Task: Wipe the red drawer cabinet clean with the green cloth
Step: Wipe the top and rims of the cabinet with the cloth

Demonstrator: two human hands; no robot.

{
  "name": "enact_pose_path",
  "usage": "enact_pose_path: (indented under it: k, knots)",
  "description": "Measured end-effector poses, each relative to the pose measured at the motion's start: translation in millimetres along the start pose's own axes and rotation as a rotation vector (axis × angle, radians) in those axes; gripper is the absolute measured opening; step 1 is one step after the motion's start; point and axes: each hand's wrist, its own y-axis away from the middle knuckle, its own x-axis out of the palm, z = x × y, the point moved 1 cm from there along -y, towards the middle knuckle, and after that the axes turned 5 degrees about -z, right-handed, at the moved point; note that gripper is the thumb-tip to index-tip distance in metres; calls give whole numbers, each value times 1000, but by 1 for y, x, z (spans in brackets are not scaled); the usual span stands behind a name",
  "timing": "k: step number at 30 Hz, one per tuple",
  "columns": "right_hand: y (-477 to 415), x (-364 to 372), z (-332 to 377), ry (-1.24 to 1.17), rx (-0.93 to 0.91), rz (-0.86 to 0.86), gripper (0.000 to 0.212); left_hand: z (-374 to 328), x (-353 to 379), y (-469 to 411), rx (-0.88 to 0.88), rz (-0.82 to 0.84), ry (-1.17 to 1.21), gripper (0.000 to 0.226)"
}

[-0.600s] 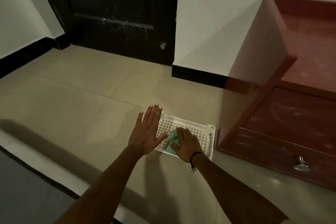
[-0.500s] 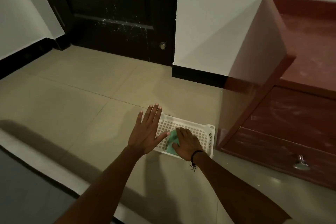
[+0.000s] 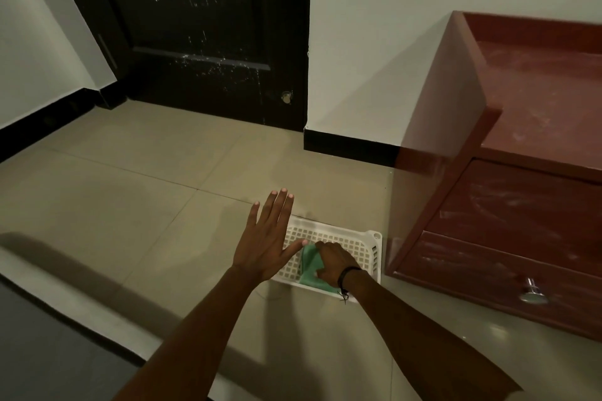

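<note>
A green cloth lies in a white perforated basket on the floor. My right hand is closed on the cloth inside the basket; a dark band is on that wrist. My left hand hovers flat with fingers spread over the basket's left end, holding nothing. The red drawer cabinet stands just right of the basket, its dusty top and two drawer fronts streaked white, with a metal knob on the lower drawer.
A dark door is set in the far wall, with black skirting beneath the white wall. Beige floor tiles spread to the left. A dark mat lies at the lower left.
My right hand has gathered the green cloth, which now bunches up and hangs over the basket's near rim. My left hand has stayed in place.
</note>
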Motion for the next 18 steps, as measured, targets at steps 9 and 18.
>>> enact_pose_path:
  k: [9,18]
  knots:
    - [17,-34,14,65,-58,-91,51,-11,-25,-12,-14,-65,7,85]
    - [108,-148,7,-113,-47,-198,33,-87,-151,-97,19,-414,354,76]
